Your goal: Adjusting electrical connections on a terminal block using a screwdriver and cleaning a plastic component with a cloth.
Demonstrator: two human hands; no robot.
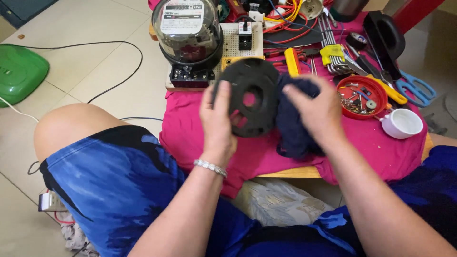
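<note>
A black round disc [252, 102] with a centre hole and several cut-outs sits upright in the middle of the frame, raised just above the tabletop [285, 172] so its flat face turns toward the camera. The left hand [216, 121] closes its grip on the disc's left rim, thumb on the near face, which steadies the part for the other hand. The right hand [316, 112] presses a dark blue cloth [293, 121] against the disc's right edge, its grip wrapped around the bunched fabric; the hand is blurred, so the exact finger positions cannot be told. A beaded bracelet [210, 167] circles the left wrist.

A pink cloth [190, 123] covers the tabletop beneath the hands and drapes over its near edge. To the right of the hands, a red lid [362, 97] holds small screws and metal bits, kept together in one shallow dish, with a white cup [402, 123] just beside it. Above these lie a set of hex keys [332, 45] on a yellow holder, a yellow-handled tool [388, 91] and blue-handled scissors [415, 89]. At the upper centre of the frame stands a glass-domed electric meter [188, 35] on a perforated board [235, 43], with a tangle of coloured wires [285, 16] behind it. A green plastic object [19, 71] rests on the tiled floor [95, 71] at the upper left, near a black cable [114, 66]. The person's knees, in blue patterned shorts [114, 181], frame the lower edge.
</note>
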